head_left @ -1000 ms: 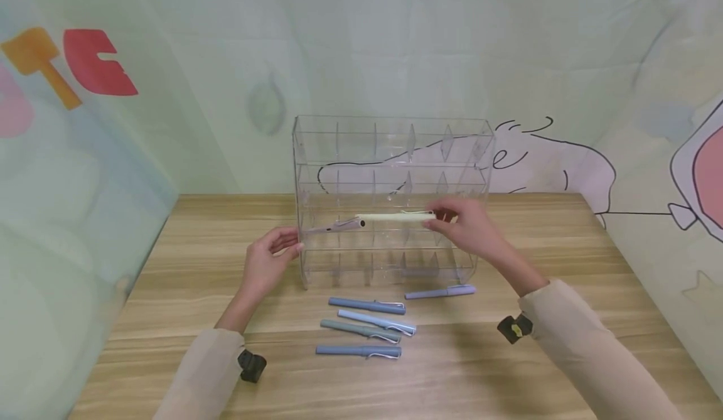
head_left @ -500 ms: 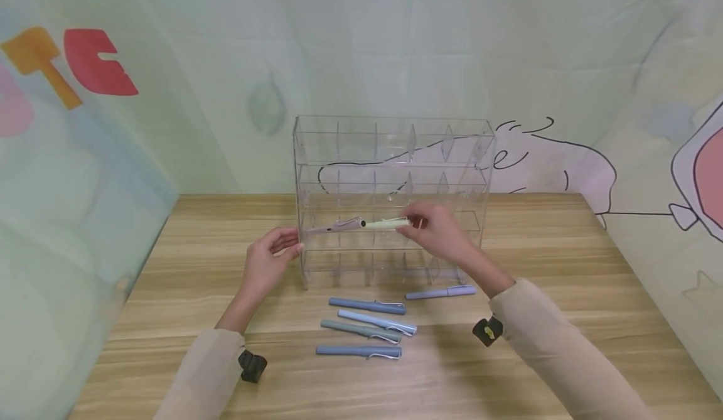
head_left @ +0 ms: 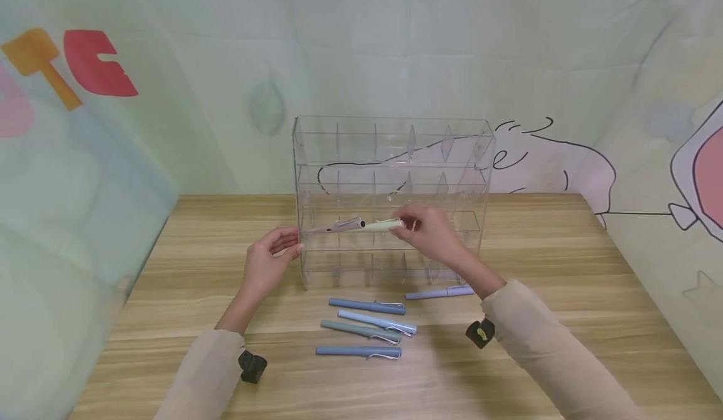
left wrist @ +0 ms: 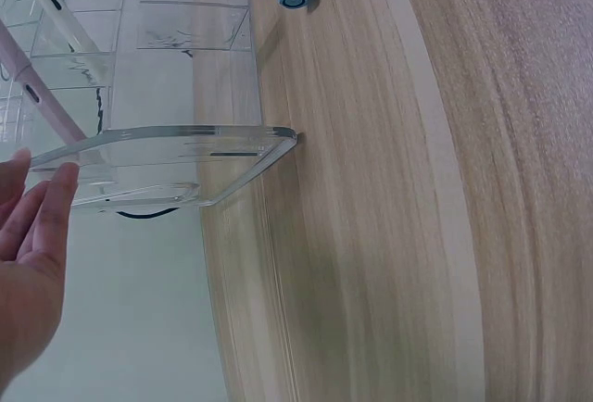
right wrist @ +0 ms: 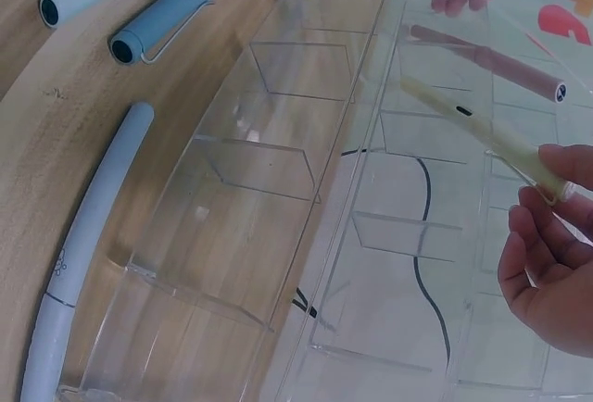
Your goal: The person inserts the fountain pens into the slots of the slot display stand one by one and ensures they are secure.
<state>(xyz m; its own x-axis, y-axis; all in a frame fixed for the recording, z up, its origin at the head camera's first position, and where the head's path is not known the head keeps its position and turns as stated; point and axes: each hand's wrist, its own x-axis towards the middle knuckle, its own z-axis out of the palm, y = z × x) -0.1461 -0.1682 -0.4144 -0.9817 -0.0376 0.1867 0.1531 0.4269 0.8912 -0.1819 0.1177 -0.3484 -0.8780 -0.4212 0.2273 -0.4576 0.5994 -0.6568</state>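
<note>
A clear acrylic rack (head_left: 390, 250) with tiered compartments stands on the table. In its middle tier at the left, a mauve pen (head_left: 347, 224) leans with its cap end toward the front. My right hand (head_left: 426, 231) pinches a pale yellow pen (head_left: 381, 225) by its clipped cap end. The pen's other end points left into the rack, beside the mauve pen, as the right wrist view (right wrist: 435, 96) also shows. My left hand (head_left: 268, 263) rests its fairly straight fingers (left wrist: 57, 207) against the rack's left side wall.
In front of the rack lie several capped pens: a dark blue pen (head_left: 367, 306), a light blue pen (head_left: 375, 321), a grey-green pen (head_left: 358, 330) and a blue pen (head_left: 356, 350). A lavender pen (head_left: 437, 292) lies near the rack's front right. A printed cloth (head_left: 226, 93) hangs behind.
My right hand has moved left and slightly down, carrying the pale yellow pen from in front of the rack to beside the mauve pen. My left hand has stayed put.
</note>
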